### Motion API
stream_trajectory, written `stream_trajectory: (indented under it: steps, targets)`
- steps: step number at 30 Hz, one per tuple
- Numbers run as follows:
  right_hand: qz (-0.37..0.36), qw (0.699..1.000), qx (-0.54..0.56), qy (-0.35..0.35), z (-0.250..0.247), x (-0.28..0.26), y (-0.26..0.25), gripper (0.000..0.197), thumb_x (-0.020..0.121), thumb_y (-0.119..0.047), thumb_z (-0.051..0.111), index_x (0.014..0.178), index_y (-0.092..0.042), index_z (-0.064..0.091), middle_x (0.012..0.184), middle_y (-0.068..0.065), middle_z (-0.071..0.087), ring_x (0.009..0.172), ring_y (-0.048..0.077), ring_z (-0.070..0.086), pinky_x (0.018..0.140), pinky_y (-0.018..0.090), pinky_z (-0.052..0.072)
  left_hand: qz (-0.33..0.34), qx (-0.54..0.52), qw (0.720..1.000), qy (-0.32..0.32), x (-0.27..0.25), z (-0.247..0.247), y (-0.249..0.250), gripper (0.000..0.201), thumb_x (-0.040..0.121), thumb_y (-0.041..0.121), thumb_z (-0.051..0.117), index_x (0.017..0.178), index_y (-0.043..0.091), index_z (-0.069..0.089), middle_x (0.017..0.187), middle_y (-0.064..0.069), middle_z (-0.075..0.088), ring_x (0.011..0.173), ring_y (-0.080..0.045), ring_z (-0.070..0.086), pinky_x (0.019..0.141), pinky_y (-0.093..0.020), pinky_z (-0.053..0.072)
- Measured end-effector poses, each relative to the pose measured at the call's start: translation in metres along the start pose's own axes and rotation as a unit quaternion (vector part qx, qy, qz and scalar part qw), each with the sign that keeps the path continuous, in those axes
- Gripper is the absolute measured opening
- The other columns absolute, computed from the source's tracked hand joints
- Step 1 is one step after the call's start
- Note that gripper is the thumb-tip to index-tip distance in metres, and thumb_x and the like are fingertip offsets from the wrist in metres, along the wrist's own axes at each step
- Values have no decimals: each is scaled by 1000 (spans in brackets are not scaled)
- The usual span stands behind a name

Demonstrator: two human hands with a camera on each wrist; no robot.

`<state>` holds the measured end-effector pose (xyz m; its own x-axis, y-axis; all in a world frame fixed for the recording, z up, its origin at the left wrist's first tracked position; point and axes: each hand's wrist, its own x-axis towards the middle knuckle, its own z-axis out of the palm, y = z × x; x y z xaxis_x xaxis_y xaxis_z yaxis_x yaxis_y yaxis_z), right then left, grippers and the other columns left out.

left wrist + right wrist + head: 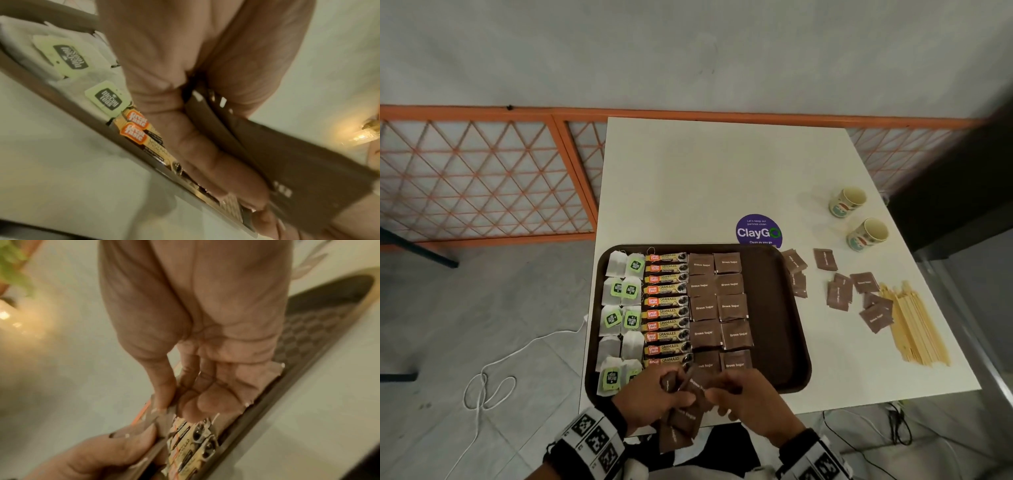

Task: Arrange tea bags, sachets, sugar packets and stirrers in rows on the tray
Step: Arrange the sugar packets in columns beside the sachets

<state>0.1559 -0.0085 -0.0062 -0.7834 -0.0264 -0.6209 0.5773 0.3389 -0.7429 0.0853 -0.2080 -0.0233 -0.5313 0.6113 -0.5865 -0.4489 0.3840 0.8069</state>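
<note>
A brown tray (774,308) holds rows of white tea bags (619,308), Great Taste sachets (666,311) and brown sugar packets (719,305); its right strip is bare. Over the tray's near edge, my left hand (671,394) grips a bundle of brown sugar packets (685,418). The left wrist view shows those packets (287,154) clamped between thumb and fingers. My right hand (722,394) pinches the edge of one packet (164,417) from that bundle, thumb against forefinger. More sugar packets (839,294) and wooden stirrers (914,329) lie on the table to the right.
Two paper cups (847,202) (868,234) lie on their sides at the table's right. A purple round sticker (758,231) sits just behind the tray. An orange lattice fence (482,178) runs behind the table, and a white cable (493,377) trails on the floor at left.
</note>
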Motion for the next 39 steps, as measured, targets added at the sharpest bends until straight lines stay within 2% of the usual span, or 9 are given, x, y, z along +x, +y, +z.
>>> stream_trajectory:
  steps: [5,11,15,19,23,25,29,33,39]
  targets:
    - [47,989,96,106,-10,17,6,10,92,-9,64,97,-4,72,64,-1,68,56,9,57,51,19,43,-11,-32,999,38,-2,-7,-5,10,81,5,76,81,12,70,84,-4,73,80,-16,67,77,-28,54]
    - [71,990,-78,97,-21,49,10,9,85,-19,72,81,-12,75,66,-1,67,50,4,56,60,26,51,-5,-97,988,122,-6,-27,-1,6,89,8,70,84,6,67,87,-10,69,84,-22,64,80,-36,52]
    - [62,975,-170,132,-16,54,3,24,81,-29,77,61,-27,64,66,-9,67,59,-1,59,59,12,47,-13,-136,981,139,-10,-35,11,7,94,4,60,91,4,65,94,-14,70,89,-28,66,78,-36,54]
    - [33,972,-143,184,-13,38,-13,24,77,-38,80,68,-21,66,65,-8,67,61,0,60,55,11,42,-4,-157,979,130,-13,-39,20,15,95,-3,54,100,4,66,106,-17,68,98,-33,67,74,-35,56]
    - [-53,996,-25,73,-3,11,-44,26,86,-42,71,91,-17,71,77,3,72,55,4,61,53,14,47,39,-147,984,91,-7,-33,26,14,92,-7,58,103,0,64,101,-18,69,90,-24,68,78,-32,56]
    - [-63,996,-18,55,1,5,-44,16,86,-31,73,84,-15,70,76,5,72,54,6,61,54,17,49,44,-102,991,75,-3,-26,29,15,90,-6,61,99,4,68,98,-15,72,87,-21,68,79,-30,55]
    - [-9,996,-58,65,-10,-2,-3,18,84,-27,76,80,-9,72,75,5,74,55,11,63,58,21,52,43,15,998,45,2,-15,27,12,88,0,65,96,9,68,92,-8,76,88,-23,72,84,-29,54]
    - [57,990,-47,122,-40,-7,33,17,86,-20,74,76,-6,72,68,6,72,51,7,57,54,16,49,13,-77,995,59,2,-22,23,11,91,-3,61,101,-2,64,94,-18,75,89,-31,71,85,-36,56]
    - [74,985,-59,142,-57,24,35,25,86,-18,73,62,-22,68,57,-6,67,45,3,52,50,14,44,-10,-189,981,43,-1,-32,35,19,96,-4,50,112,-4,59,109,-25,70,92,-35,70,82,-46,57]
